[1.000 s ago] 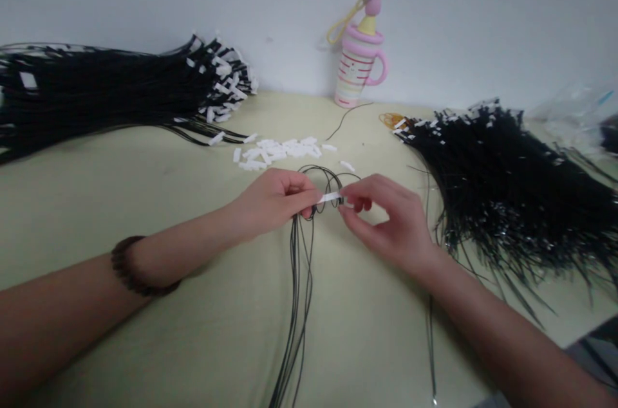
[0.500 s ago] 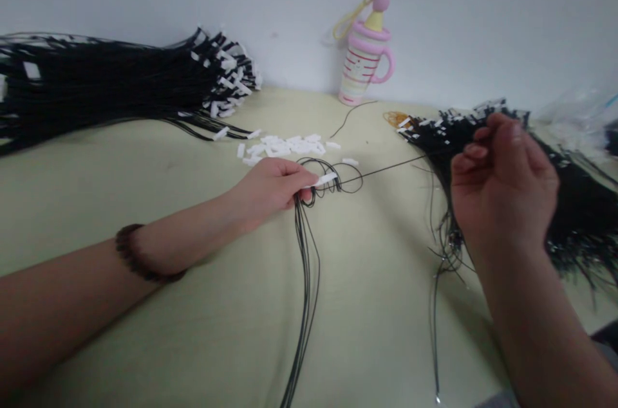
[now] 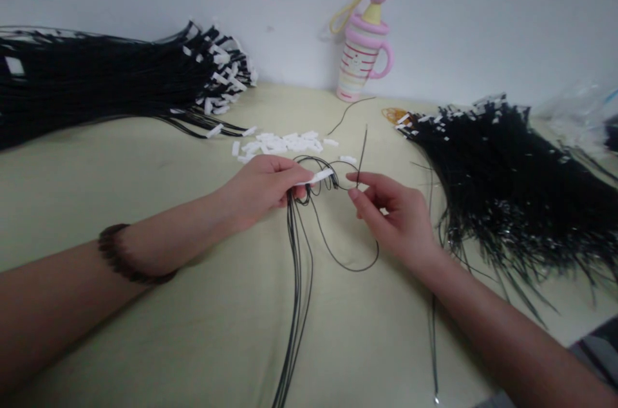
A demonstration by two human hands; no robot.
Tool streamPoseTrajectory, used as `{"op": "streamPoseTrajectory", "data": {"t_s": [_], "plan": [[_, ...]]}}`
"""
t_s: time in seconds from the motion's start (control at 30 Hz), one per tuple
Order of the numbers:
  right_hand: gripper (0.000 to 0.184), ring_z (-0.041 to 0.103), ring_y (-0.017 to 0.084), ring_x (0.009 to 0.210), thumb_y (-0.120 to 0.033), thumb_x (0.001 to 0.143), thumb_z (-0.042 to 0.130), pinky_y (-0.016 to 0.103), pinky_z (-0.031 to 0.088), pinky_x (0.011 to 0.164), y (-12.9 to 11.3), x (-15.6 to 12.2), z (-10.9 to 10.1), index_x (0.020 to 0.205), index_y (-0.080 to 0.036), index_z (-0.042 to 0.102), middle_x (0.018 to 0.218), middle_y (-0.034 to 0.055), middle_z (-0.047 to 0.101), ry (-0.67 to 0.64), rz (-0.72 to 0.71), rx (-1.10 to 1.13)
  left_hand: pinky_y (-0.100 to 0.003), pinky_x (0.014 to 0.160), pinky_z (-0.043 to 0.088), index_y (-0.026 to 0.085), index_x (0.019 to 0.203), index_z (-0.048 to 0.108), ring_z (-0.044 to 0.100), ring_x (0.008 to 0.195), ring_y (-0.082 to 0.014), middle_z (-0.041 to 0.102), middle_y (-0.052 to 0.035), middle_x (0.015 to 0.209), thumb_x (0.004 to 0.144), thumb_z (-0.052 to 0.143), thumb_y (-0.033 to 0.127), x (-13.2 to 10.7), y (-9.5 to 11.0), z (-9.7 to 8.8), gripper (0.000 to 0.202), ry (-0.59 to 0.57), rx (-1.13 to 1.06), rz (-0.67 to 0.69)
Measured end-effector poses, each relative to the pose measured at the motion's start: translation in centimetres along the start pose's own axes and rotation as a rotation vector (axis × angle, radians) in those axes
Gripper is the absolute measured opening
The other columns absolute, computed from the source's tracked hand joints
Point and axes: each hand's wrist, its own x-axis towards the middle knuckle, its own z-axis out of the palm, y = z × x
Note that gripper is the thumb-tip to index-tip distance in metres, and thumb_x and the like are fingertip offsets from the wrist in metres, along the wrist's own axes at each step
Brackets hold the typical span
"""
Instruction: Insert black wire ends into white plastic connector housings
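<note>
Between thumb and fingers, my left hand (image 3: 270, 186) pinches a bundle of thin black wires (image 3: 293, 247) together with a narrow white strip (image 3: 320, 176). Loops of wire coil around and beside the strip, and the long ends hang down toward the front of the table. Just to the right, my right hand (image 3: 398, 212) has thumb and index finger closed on one thin black wire (image 3: 363, 154), whose end points upward. A slack loop (image 3: 357, 269) of wire droops between the two hands.
Small white pieces (image 3: 284, 143) are scattered behind my left hand. A thick bundle of black wires with white ends (image 3: 120, 76) lies back left, another bundle (image 3: 502, 170) at right. A pink cup (image 3: 360, 64) stands by the wall. A clear plastic bag (image 3: 574, 115) lies far right.
My right hand has come down and left from beside the right-hand bundle to close by the left hand. The wire that was stretched taut now hangs in a loop. My left hand keeps its grip.
</note>
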Motion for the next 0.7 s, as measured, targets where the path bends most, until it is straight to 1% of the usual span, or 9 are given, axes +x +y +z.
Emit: {"op": "streamPoseTrajectory", "data": {"t_s": [0.03,0.1,0.17,0.23,0.3,0.37,0.43,0.57,0.7], "plan": [[0.025,0.049,0.008,0.049,-0.026,0.083,0.052,0.019,0.037,0.046,0.1,0.0,0.2,0.103,-0.015,0.063,0.058,-0.0012,0.057,-0.017,-0.013,0.016,-0.021,0.038,0.021,0.015,0.049,0.053,0.033,0.040,-0.0050,0.047,0.0039,0.046,0.073,0.057,0.026,0.0,-0.1,0.0,0.028,-0.011,-0.016,-0.002],[0.021,0.053,0.009,0.058,-0.023,0.083,0.052,0.020,0.040,0.051,0.2,0.0,0.4,0.097,-0.015,0.066,0.069,0.0024,0.061,-0.034,-0.064,0.036,-0.020,0.039,0.023,0.015,0.051,0.053,0.035,0.042,-0.0049,0.048,0.0036,0.048,0.074,0.057,0.027,0.2,-0.3,-0.1,0.026,-0.042,-0.044,0.007],[0.019,0.054,0.010,0.064,-0.021,0.083,0.052,0.020,0.040,0.053,0.1,0.0,0.5,0.091,-0.015,0.068,0.077,0.0046,0.061,-0.058,-0.097,0.046,-0.019,0.041,0.025,0.014,0.054,0.055,0.038,0.045,-0.0052,0.051,0.0028,0.051,0.074,0.058,0.027,0.4,-0.5,-0.2,0.024,-0.065,-0.062,0.019],[0.018,0.052,0.009,0.060,-0.019,0.082,0.052,0.020,0.037,0.051,-0.1,0.0,0.4,0.086,-0.014,0.068,0.073,0.0034,0.059,-0.091,-0.084,0.036,-0.019,0.042,0.026,0.014,0.056,0.056,0.039,0.046,-0.0053,0.052,0.0024,0.052,0.074,0.058,0.028,0.5,-0.6,-0.3,0.023,-0.071,-0.070,0.023],[0.016,0.047,0.008,0.054,-0.017,0.080,0.052,0.020,0.034,0.048,-0.3,-0.1,0.3,0.074,-0.014,0.067,0.063,0.0006,0.055,-0.109,-0.055,0.007,-0.019,0.041,0.025,0.014,0.056,0.056,0.039,0.045,-0.0051,0.051,0.0023,0.052,0.074,0.058,0.028,0.6,-0.7,-0.4,0.023,-0.070,-0.079,0.012],[0.018,0.045,0.007,0.051,-0.014,0.077,0.053,0.020,0.032,0.047,-0.5,-0.2,0.1,0.062,-0.013,0.062,0.056,-0.0013,0.050,-0.113,-0.037,-0.017,-0.019,0.041,0.024,0.013,0.056,0.056,0.039,0.045,-0.0052,0.051,0.0023,0.052,0.073,0.059,0.027,0.6,-0.7,-0.3,0.022,-0.067,-0.093,0.002],[0.020,0.043,0.007,0.050,-0.011,0.074,0.052,0.021,0.031,0.047,-0.6,-0.3,0.0,0.055,-0.013,0.056,0.052,-0.0023,0.047,-0.119,-0.035,-0.027,-0.019,0.041,0.024,0.013,0.058,0.058,0.040,0.045,-0.0058,0.051,0.0022,0.051,0.072,0.059,0.027,0.6,-0.7,-0.3,0.020,-0.058,-0.111,-0.007],[0.023,0.040,0.007,0.048,-0.009,0.072,0.049,0.022,0.027,0.046,-0.7,-0.4,-0.2,0.049,-0.014,0.048,0.050,-0.0032,0.040,-0.147,-0.045,-0.019,-0.020,0.041,0.025,0.014,0.056,0.057,0.040,0.045,-0.0064,0.050,0.0021,0.051,0.071,0.060,0.028,0.6,-0.8,-0.4,0.021,-0.043,-0.129,-0.008],[0.024,0.039,0.007,0.048,-0.009,0.071,0.048,0.022,0.026,0.046,-0.9,-0.4,-0.3,0.047,-0.014,0.047,0.049,-0.0031,0.039,-0.157,-0.072,0.003,-0.020,0.042,0.025,0.015,0.055,0.057,0.040,0.045,-0.0061,0.050,0.0024,0.051,0.071,0.060,0.028,0.7,-0.7,-0.4,0.021,-0.045,-0.134,-0.016]]}}
